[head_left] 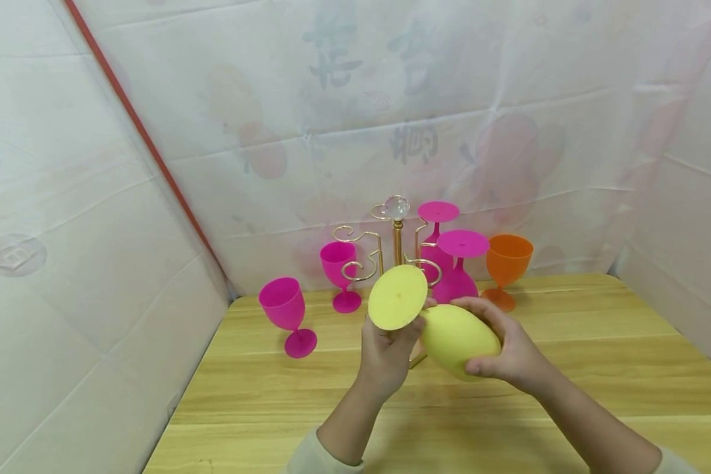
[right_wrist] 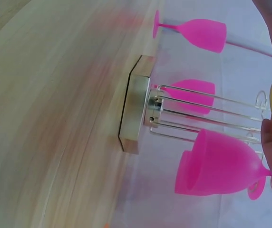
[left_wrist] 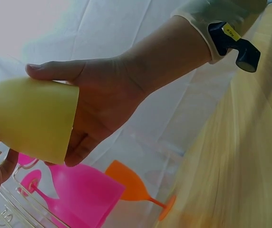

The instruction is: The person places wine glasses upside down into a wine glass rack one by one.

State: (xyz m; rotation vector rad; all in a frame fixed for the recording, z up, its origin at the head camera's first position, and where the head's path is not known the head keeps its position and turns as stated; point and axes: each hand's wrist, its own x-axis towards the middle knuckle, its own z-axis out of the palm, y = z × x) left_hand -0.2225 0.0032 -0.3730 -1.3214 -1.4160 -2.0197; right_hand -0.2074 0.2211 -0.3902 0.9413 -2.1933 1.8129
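Note:
A yellow goblet [head_left: 459,342] is held up in front of the gold rack, tilted with its round foot [head_left: 397,297] up and to the left. My left hand [head_left: 385,359] grips it by the stem, just under the foot. Around the bowl curl the thumb and fingers of my right hand [head_left: 512,352]; the left wrist view shows that palm [left_wrist: 102,107] by the bowl's rim. Behind the goblet rises the wire rack [head_left: 397,243], topped by a clear crystal knob [head_left: 397,208]. Two pink goblets [head_left: 463,243] hang upside down on its right side.
Two pink goblets, one nearer [head_left: 282,304] and one farther back [head_left: 338,263], stand upright left of the rack. An orange goblet [head_left: 509,260] stands upright at right. The rack's gold base [right_wrist: 137,104] rests on the wooden table [head_left: 261,408]; printed white cloth [head_left: 343,151] hangs behind.

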